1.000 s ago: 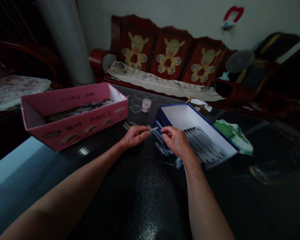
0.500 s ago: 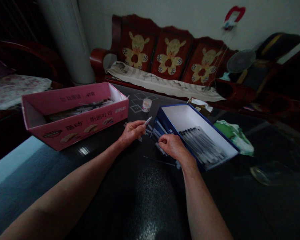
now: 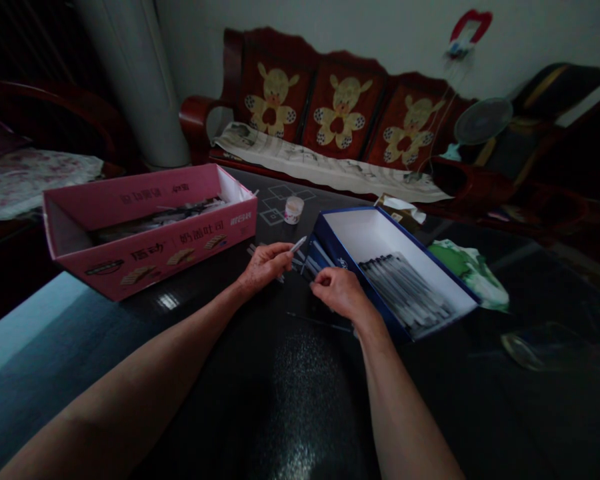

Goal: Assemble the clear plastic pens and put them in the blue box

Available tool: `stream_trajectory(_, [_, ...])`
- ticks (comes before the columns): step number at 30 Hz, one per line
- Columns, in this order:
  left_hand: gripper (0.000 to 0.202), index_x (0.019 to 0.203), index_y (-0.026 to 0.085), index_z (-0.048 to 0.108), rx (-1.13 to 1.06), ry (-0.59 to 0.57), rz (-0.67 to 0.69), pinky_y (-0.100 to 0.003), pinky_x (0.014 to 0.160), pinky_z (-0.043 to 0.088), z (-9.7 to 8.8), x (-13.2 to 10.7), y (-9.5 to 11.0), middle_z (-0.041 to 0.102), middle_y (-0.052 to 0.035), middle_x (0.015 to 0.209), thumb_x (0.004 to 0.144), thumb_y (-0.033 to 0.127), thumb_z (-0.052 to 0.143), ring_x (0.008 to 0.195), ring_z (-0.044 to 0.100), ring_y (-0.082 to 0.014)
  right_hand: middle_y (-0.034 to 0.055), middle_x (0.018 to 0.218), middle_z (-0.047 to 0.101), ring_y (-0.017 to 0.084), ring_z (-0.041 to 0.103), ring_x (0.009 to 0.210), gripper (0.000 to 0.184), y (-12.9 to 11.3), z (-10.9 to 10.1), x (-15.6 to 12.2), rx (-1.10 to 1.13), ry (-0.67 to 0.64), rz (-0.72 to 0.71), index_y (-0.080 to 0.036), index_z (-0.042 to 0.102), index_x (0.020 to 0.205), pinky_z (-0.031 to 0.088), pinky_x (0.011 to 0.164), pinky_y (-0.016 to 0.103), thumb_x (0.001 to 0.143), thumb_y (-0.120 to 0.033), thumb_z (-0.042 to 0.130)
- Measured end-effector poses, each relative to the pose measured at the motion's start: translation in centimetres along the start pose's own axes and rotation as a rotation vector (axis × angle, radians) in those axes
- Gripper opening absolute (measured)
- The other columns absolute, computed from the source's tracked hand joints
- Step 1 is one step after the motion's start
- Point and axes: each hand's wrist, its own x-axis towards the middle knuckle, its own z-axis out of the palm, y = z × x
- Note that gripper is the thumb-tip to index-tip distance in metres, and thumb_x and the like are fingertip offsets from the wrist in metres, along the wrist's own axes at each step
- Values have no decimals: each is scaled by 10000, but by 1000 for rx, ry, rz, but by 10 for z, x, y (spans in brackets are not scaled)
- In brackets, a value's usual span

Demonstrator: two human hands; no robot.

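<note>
The pen box on the table holds a row of pens. Just left of it lie loose pen parts and the right hand. Farther left is the left hand with a pen barrel in it, then a carton. Behind the box stands a jar, right of it a cloth.

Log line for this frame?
left hand: pinching pen part | right hand: curled over loose pen parts | blue box: holds pens

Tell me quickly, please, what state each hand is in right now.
Left hand: closed on a pen.
Right hand: curled by the loose pens; grip cannot be told.
</note>
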Motion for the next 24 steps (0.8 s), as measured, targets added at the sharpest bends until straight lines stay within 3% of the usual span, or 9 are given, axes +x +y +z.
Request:
stream_trajectory(5, [357, 1044, 119, 676, 54, -42, -7, -160, 400, 327, 0, 0, 2, 551, 17, 602, 808, 372, 587, 450, 412, -49, -5, 637, 632, 109, 535, 555, 104, 10, -10, 3, 395, -15, 23, -187, 655, 705, 399, 534, 234, 703, -286, 622])
stream_trajectory(11, [327, 1076, 133, 667, 253, -152, 115, -166, 456, 344, 0, -3, 0, 543, 25, 596, 862, 341, 532, 494, 429, -59, -35, 694, 610, 94, 567, 601, 320, 6, -2, 11, 847, 120, 161, -195, 650, 1006, 452, 526, 204, 691, -249, 653])
stream_trajectory(17, [359, 1170, 138, 629, 363, -208, 254, -182, 516, 384, 0, -5, -5, 574, 19, 628, 882, 317, 513, 547, 486, -79, -38, 669, 626, 79, 614, 635, 196, -6, 8, 17, 1491, 280, 291, -189, 603, 857, 499, 559, 164, 683, -185, 694])
stream_trajectory(20, [362, 1163, 126, 633, 373, -213, 257, -182, 516, 392, 0, -4, -6, 589, 10, 633, 883, 325, 518, 548, 498, -82, -22, 721, 658, 81, 631, 653, 180, -9, 10, 17, 1580, 286, 309, -187, 599, 835, 515, 568, 166, 685, -159, 694])
stream_trajectory(24, [362, 1171, 130, 633, 391, -220, 267, -176, 502, 384, 0, -4, -8, 598, 6, 643, 890, 326, 515, 538, 499, -80, -21, 754, 671, 80, 625, 642, 196, -11, 13, 16, 1532, 247, 286, -190, 614, 845, 507, 540, 167, 673, -188, 707])
